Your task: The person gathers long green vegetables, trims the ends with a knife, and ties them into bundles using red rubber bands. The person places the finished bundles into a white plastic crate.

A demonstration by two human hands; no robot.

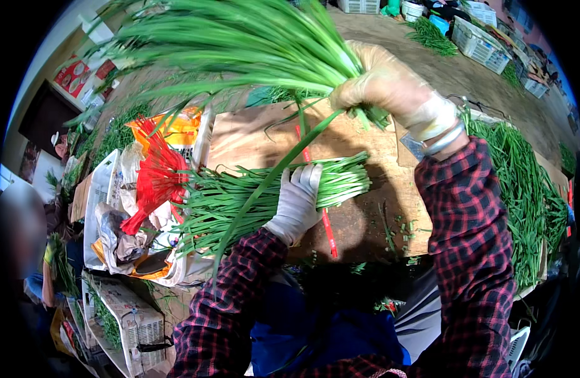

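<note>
With our right hand (381, 79) clenched round the stems, we hold the upper bunch (239, 50) at eleven o'clock, seemingly so its leaves fan free, while our left hand (296, 201) curls firmly over the lower bunch (233, 201) at nine, apparently steadying it across the red strap (330, 236).

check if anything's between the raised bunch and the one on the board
Yes: the left hand lies over the lower bunch, and one long leaf droops from near the right hand in front of it.
</note>
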